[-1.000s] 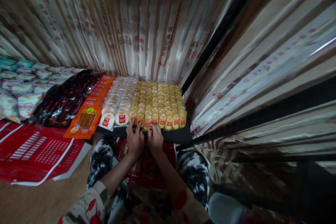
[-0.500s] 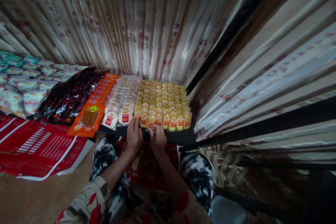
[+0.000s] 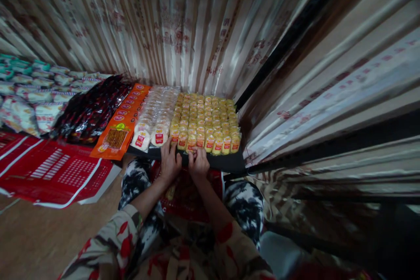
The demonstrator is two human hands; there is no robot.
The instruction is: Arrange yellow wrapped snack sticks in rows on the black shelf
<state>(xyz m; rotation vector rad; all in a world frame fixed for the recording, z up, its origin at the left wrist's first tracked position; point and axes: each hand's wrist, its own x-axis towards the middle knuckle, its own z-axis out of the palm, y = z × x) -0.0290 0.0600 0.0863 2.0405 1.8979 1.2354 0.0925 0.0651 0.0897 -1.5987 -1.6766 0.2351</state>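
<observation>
Small yellow snack packets (image 3: 210,118) with red labels stand in tight rows on a black shelf (image 3: 223,162). At their front left corner, my left hand (image 3: 170,164) lies with fingers stretched forward, its tips touching the front packets. My right hand (image 3: 199,164) is beside it, with curled fingers pinching at the lower edge of a front packet. The fingers partly cover that packet. Just left of the yellow rows are two rows of white round snack packets (image 3: 159,136) in clear wrappers.
An orange snack bag (image 3: 116,136), dark shiny packets (image 3: 93,111) and white bags (image 3: 50,113) lie further left. A red printed sheet (image 3: 62,168) hangs over the front edge there. A pleated curtain (image 3: 197,30) stands behind, and black bars (image 3: 295,35) run along the right.
The view has shifted slightly, so the shelf and goods sit a little higher and further right. Both hands stay at the front of the yellow packets, with little change in their fingers.
</observation>
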